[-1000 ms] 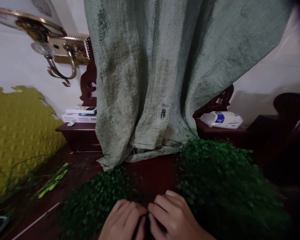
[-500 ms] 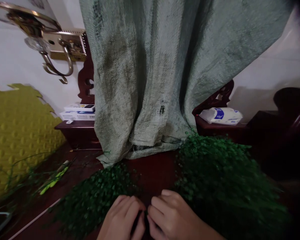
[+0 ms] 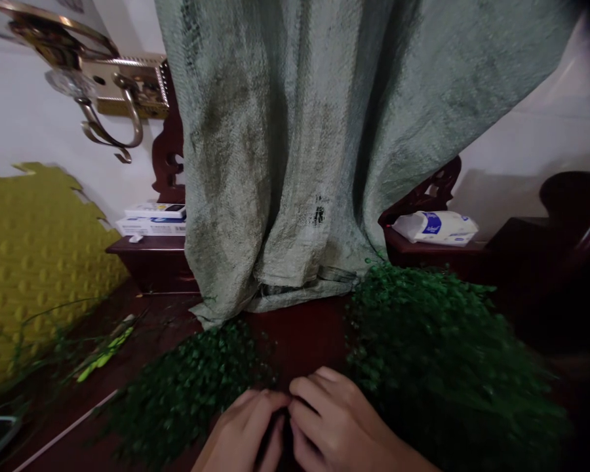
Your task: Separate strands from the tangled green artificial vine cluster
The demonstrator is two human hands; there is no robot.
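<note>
My left hand (image 3: 248,429) and my right hand (image 3: 332,419) meet at the bottom middle of the head view, fingertips touching. Fingers of both hands are curled in a pinch, and whatever lies between them is hidden or too small to make out. Left of my left hand, partly behind it, lies a heap of leafy green sprigs (image 3: 177,393). A larger green heap of the same fine-leaved plant (image 3: 437,354) spreads to the right of my right hand. Both heaps rest on a dark red wooden surface (image 3: 305,334).
A grey-green woven sack (image 3: 314,144) hangs behind the heaps. Small boxes (image 3: 152,219) sit on a ledge at left, a tissue pack (image 3: 437,227) at right. A yellow foam mat (image 3: 34,262), a bright green-handled tool (image 3: 105,354) and a thin pale stick (image 3: 66,429) lie left.
My right hand has risen slightly and shifted left, so its fingertips now touch those of my left hand. My left hand has dipped a little. The heaps look the same.
</note>
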